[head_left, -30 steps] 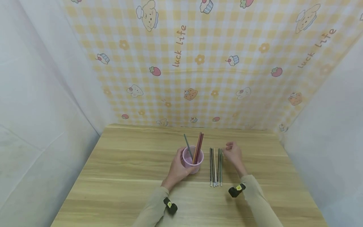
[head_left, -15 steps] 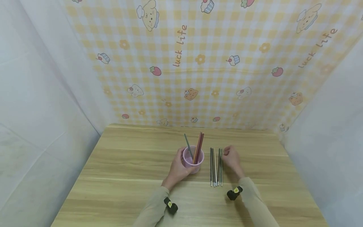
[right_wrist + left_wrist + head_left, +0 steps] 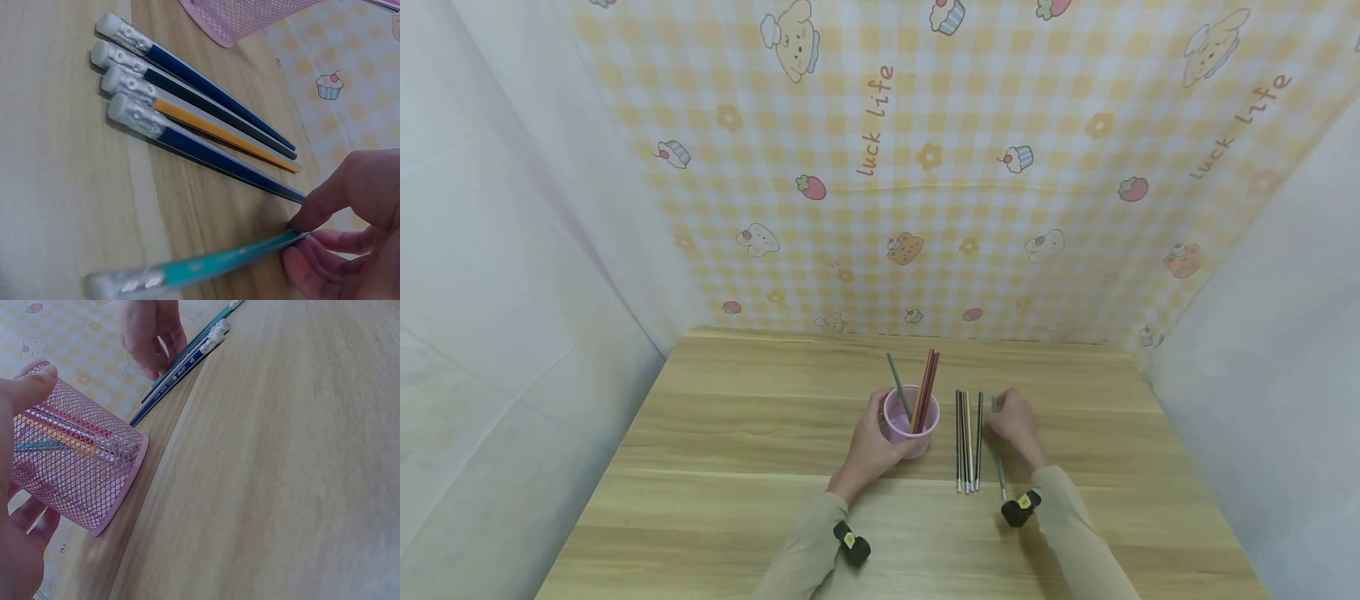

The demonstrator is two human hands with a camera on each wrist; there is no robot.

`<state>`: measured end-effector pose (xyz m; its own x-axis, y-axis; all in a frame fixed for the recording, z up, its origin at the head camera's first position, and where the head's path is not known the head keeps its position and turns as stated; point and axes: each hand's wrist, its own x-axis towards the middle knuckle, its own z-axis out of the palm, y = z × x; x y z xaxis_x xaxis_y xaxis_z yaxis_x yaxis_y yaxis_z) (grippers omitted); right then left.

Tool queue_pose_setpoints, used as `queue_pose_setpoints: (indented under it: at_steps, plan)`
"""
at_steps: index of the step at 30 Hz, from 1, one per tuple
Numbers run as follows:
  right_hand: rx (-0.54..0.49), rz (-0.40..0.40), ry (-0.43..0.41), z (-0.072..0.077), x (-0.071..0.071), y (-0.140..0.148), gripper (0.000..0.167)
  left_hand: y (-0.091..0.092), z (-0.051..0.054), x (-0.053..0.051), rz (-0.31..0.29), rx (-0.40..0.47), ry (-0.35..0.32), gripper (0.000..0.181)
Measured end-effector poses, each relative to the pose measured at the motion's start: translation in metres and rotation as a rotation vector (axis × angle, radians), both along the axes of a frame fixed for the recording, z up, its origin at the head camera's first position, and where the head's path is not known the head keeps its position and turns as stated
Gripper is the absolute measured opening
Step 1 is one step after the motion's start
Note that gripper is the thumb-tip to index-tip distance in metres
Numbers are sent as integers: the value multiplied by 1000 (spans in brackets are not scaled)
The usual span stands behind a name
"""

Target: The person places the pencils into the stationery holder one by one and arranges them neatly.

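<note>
The left hand [image 3: 871, 442] grips a pink mesh cup [image 3: 81, 456] from its left side. Several pencils stand in the cup, with red ones [image 3: 929, 387], an orange one and a green one [image 3: 896, 377] leaning apart. Between thumb and fingers the right hand [image 3: 350, 225] pinches a teal pencil [image 3: 219, 261] near its far end, its white eraser end toward the wrist camera. Just left of that hand, dark pencils [image 3: 219, 153] and a yellow pencil [image 3: 206, 125] lie roughly side by side on the table, erasers toward the person.
The wooden table [image 3: 737, 433] reaches back to a yellow checked cloth [image 3: 850, 217] with cartoon prints. White sheets [image 3: 512, 275] hang at both sides. Each sleeved wrist carries a small black camera [image 3: 852, 546].
The right hand has come down and closed on the teal pencil, which now lies turned and apart from the row, to the right. The left hand and cup have stayed put.
</note>
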<state>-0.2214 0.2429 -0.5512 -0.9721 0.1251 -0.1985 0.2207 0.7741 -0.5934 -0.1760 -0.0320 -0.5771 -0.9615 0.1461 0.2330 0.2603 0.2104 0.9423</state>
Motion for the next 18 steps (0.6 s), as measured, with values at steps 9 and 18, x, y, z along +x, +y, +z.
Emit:
queue_pose_setpoints:
  at_steps: [9,18]
  plan:
    - [2,25,-34,3,1,6,46,0,0,0,3,-7,26,90]
    - [-86,20,2,10,6,14,45,0,1,0,-4,13,31,91]
